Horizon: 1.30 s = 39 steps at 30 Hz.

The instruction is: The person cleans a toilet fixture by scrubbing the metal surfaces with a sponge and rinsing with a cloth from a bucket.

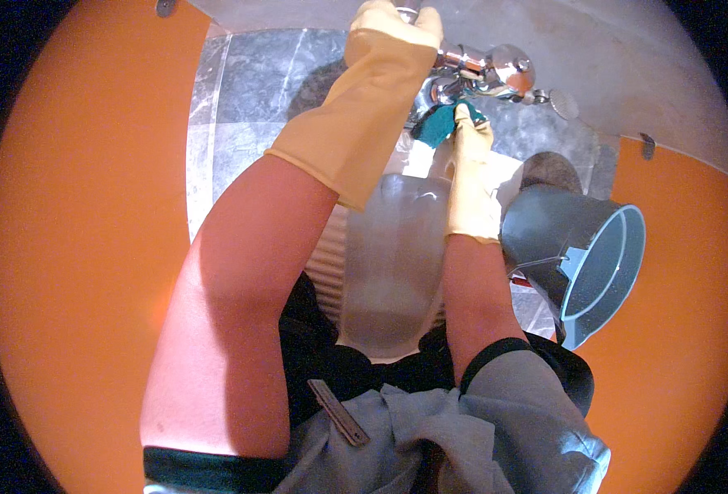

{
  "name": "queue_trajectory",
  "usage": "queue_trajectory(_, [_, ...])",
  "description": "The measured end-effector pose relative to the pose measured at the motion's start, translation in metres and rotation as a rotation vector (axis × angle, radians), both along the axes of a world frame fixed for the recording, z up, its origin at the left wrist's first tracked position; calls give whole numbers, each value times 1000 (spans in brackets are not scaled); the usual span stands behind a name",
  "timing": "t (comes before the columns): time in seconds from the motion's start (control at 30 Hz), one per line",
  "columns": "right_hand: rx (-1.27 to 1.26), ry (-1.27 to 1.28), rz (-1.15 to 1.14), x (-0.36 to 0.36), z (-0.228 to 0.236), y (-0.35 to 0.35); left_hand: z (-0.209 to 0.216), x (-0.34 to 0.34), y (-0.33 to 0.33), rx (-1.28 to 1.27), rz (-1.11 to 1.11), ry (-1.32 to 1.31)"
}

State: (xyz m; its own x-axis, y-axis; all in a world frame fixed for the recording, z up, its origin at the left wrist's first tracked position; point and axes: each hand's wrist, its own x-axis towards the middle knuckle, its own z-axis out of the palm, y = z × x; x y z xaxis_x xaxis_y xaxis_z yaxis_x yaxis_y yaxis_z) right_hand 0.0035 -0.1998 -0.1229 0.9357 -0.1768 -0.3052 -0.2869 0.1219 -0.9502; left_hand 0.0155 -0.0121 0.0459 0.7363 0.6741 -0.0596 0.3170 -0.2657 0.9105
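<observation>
Both hands wear long yellow rubber gloves. My left hand (393, 20), at the top edge of the view, is closed round a chrome pipe (408, 8); part of its grip is cut off. Lower and to the right, my right hand (473, 140) pinches a green scouring pad (436, 126). The pad lies against the underside of a chrome flush valve (508, 70), which has a rounded head and a side knob. Below the hands, a smooth pale fixture (393, 255), apparently a toilet, stands between my legs.
A grey-blue bucket (537, 235) with a light blue rim tilts beside my right forearm. Orange partitions (92, 230) flank both sides. A grey wall (619, 58) rises ahead, above grey marbled tiles (249, 82). A ribbed surface (327, 263) shows left of the fixture.
</observation>
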Motion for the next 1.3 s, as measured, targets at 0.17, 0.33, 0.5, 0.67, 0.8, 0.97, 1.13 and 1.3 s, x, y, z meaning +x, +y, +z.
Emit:
queue_trajectory(0.17, [-212, 267, -19, 9, 25, -1, -2, 0, 0, -14, 11, 38])
queue_trajectory(0.33, [-247, 225, 21, 15, 36, 2, -3, -1, -2, -26, 18, -91])
queue_trajectory(0.5, [-275, 195, 81, 23, 32, 5, -3, 1, -2, -25, 20, -54])
queue_trajectory(0.67, [-240, 169, 130, 19, 29, 2, -3, 0, -1, 21, 21, -86])
queue_trajectory(0.8, [-337, 194, 89, 21, 27, 1, -5, 2, -1, 105, 48, -62])
queue_trajectory(0.97, [-241, 104, 90, 30, 22, -1, -10, 4, 1, 116, -8, -31])
queue_trajectory(1.13, [-387, 231, 130, 33, 20, -5, -10, 6, -1, 115, 25, -17])
queue_trajectory(1.3, [-296, 148, 145, 33, 20, -5, -6, 2, -3, 84, 68, 25])
